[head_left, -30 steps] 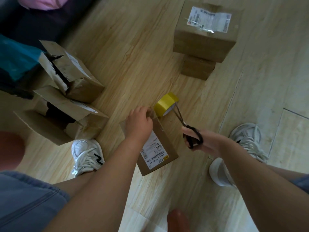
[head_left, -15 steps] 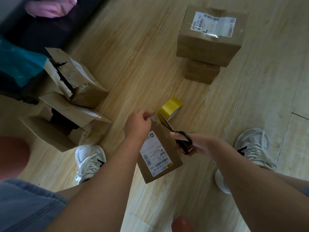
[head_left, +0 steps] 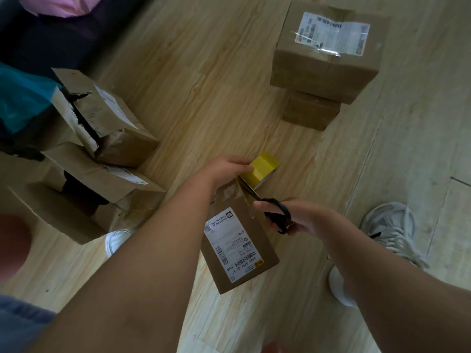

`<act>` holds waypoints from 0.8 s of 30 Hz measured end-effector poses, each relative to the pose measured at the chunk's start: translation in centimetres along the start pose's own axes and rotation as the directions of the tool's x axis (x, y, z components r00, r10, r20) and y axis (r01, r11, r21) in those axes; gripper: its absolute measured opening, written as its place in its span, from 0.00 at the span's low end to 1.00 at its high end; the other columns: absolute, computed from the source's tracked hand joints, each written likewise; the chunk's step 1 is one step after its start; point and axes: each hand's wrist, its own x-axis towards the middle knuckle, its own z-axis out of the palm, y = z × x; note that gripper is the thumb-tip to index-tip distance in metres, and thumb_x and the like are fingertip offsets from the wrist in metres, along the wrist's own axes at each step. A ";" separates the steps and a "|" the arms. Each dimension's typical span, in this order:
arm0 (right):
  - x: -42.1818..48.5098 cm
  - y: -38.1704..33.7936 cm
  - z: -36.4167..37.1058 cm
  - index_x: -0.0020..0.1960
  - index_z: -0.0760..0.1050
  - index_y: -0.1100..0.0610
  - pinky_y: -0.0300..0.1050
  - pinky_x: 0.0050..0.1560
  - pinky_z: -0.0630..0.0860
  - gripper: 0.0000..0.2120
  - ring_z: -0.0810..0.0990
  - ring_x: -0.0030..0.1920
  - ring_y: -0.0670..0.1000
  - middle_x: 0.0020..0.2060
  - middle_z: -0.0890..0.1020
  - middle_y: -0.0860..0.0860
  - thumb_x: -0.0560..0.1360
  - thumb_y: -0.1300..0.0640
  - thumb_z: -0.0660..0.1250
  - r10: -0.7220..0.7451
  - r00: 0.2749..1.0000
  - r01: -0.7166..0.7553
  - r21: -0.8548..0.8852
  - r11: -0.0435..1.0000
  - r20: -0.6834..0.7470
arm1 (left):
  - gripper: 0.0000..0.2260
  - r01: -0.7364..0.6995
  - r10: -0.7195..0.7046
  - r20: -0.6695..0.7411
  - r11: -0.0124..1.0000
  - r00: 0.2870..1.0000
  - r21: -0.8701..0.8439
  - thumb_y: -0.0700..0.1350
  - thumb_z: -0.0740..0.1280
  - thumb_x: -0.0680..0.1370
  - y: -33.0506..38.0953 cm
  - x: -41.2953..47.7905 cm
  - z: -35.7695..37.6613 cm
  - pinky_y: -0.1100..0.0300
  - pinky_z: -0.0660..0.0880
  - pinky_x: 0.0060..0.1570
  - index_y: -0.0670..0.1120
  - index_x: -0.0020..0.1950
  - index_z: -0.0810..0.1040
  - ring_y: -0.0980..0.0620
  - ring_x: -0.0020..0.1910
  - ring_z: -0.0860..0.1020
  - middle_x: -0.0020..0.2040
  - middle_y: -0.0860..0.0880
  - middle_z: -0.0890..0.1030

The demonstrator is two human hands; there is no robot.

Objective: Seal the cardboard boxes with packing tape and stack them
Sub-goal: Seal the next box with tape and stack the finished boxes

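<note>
Dim wood floor [head_left: 204,85]; left hand [head_left: 221,169] grips tape roll [head_left: 263,168], right hand [head_left: 305,217] grips scissors [head_left: 277,215].

The tape roll [head_left: 263,167] is coloured bright yellow. The scissors [head_left: 278,215] are handled in black. The near box [head_left: 261,242] is seen in plain brown cardboard, marked by a white label [head_left: 229,240] printed with black barcodes. The floor [head_left: 204,72] is patterned with pale wood grain. A teal bag [head_left: 17,98] is seen at left, pink cloth [head_left: 63,3] far left.
</note>
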 end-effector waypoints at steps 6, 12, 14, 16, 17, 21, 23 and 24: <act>0.2 -0.1 -0.3 0.41 0.77 0.56 0.42 0.36 0.66 0.26 0.73 0.35 0.50 0.33 0.77 0.51 0.72 0.31 0.67 -0.005 1.000 0.005 -0.064 0.998 0.004 | 0.18 -0.011 0.009 -0.020 0.993 1.000 -0.113 0.45 0.69 0.79 -0.2 0.5 0.3 0.61 0.58 0.59 0.47 0.70 0.76 0.50 0.76 0.62 0.79 0.53 0.62; 0.1 0.1 0.1 0.38 0.75 0.55 0.42 0.29 0.64 0.27 0.69 0.27 0.48 0.27 0.74 0.50 0.70 0.29 0.67 -0.087 0.996 0.083 -0.137 0.987 -0.022 | 0.19 -0.023 0.015 -0.045 0.983 0.999 -0.183 0.44 0.69 0.79 -0.5 0.5 0.4 0.62 0.59 0.60 0.45 0.70 0.75 0.50 0.76 0.62 0.78 0.54 0.62; 0.1 0.3 0.4 0.38 0.75 0.55 0.41 0.28 0.64 0.26 0.69 0.26 0.48 0.26 0.74 0.49 0.70 0.30 0.68 -0.082 0.996 0.074 -0.168 0.983 -0.037 | 0.19 -0.023 0.011 -0.057 0.976 0.998 -0.216 0.44 0.69 0.79 -0.7 0.5 0.7 0.60 0.59 0.62 0.45 0.70 0.75 0.49 0.77 0.62 0.78 0.53 0.63; 0.3 0.7 0.9 0.38 0.76 0.55 0.41 0.28 0.65 0.25 0.70 0.26 0.47 0.25 0.75 0.48 0.70 0.31 0.70 -0.068 0.996 0.057 -0.182 0.982 -0.053 | 0.19 -0.018 -0.004 -0.078 0.963 0.997 -0.269 0.44 0.70 0.79 -0.9 0.5 1.0 0.60 0.59 0.63 0.45 0.70 0.75 0.49 0.77 0.61 0.78 0.53 0.64; 0.4 0.9 1.3 0.39 0.77 0.55 0.41 0.30 0.66 0.25 0.71 0.27 0.47 0.25 0.75 0.47 0.70 0.32 0.71 -0.065 0.996 0.054 -0.173 0.983 -0.063 | 0.19 -0.015 -0.012 -0.091 0.957 0.996 -0.289 0.44 0.70 0.78 -0.9 0.4 1.2 0.60 0.59 0.63 0.45 0.70 0.76 0.49 0.76 0.62 0.77 0.53 0.65; 0.6 1.3 1.7 0.41 0.79 0.56 0.43 0.35 0.69 0.24 0.76 0.32 0.49 0.29 0.79 0.49 0.68 0.33 0.73 -0.074 0.993 0.059 -0.157 0.986 -0.093 | 0.18 -0.010 -0.017 -0.093 0.959 0.995 -0.282 0.44 0.71 0.78 -0.9 0.1 1.1 0.62 0.59 0.61 0.48 0.67 0.78 0.51 0.73 0.65 0.74 0.52 0.69; 0.3 1.2 1.6 0.42 0.79 0.56 0.44 0.38 0.71 0.27 0.78 0.36 0.50 0.33 0.80 0.50 0.67 0.30 0.72 -0.083 0.995 0.072 -0.187 0.980 -0.052 | 0.17 -0.003 -0.023 -0.093 0.963 0.995 -0.269 0.44 0.71 0.78 -0.6 -0.3 0.9 0.64 0.60 0.57 0.48 0.67 0.78 0.55 0.67 0.67 0.70 0.50 0.73; 0.2 1.1 1.6 0.43 0.79 0.55 0.45 0.40 0.72 0.31 0.78 0.38 0.51 0.35 0.81 0.51 0.64 0.27 0.70 -0.077 0.997 0.070 -0.212 0.975 -0.022 | 0.17 -0.008 -0.018 -0.095 0.962 0.995 -0.272 0.44 0.71 0.78 -0.5 -0.4 0.8 0.67 0.61 0.55 0.48 0.67 0.78 0.56 0.64 0.68 0.69 0.49 0.74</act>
